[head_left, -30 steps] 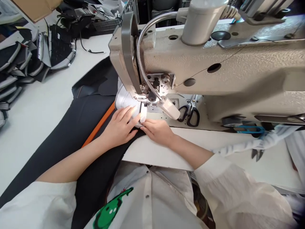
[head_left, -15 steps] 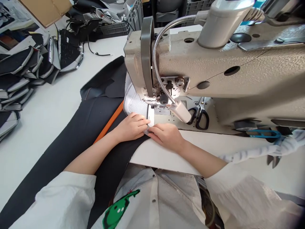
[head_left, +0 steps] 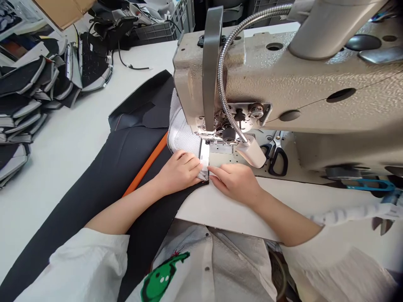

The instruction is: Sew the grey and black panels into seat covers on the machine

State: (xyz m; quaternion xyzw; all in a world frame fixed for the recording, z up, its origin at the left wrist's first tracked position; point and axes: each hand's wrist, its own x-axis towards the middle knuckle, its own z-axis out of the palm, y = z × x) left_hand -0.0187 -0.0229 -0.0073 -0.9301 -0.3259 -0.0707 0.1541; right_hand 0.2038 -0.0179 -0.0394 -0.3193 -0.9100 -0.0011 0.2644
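A beige industrial sewing machine fills the upper right. Under its needle lies a grey ribbed fabric piece on top of a long black fabric panel with an orange strip. My left hand rests curled on the grey piece just in front of the needle, fingertips pinching its near edge. My right hand lies beside it on the machine bed, fingers pressed together at the same edge. The two hands almost touch.
Black-handled scissors lie on the machine bed right of the lamp head on its gooseneck. Stacks of black and grey cut pieces sit at the left on the white table. A grey crate stands behind.
My left hand went from flat and spread on the grey piece to curled, pinching its edge. Both hands drew slightly toward me, and the view shifted so the machine sits closer.
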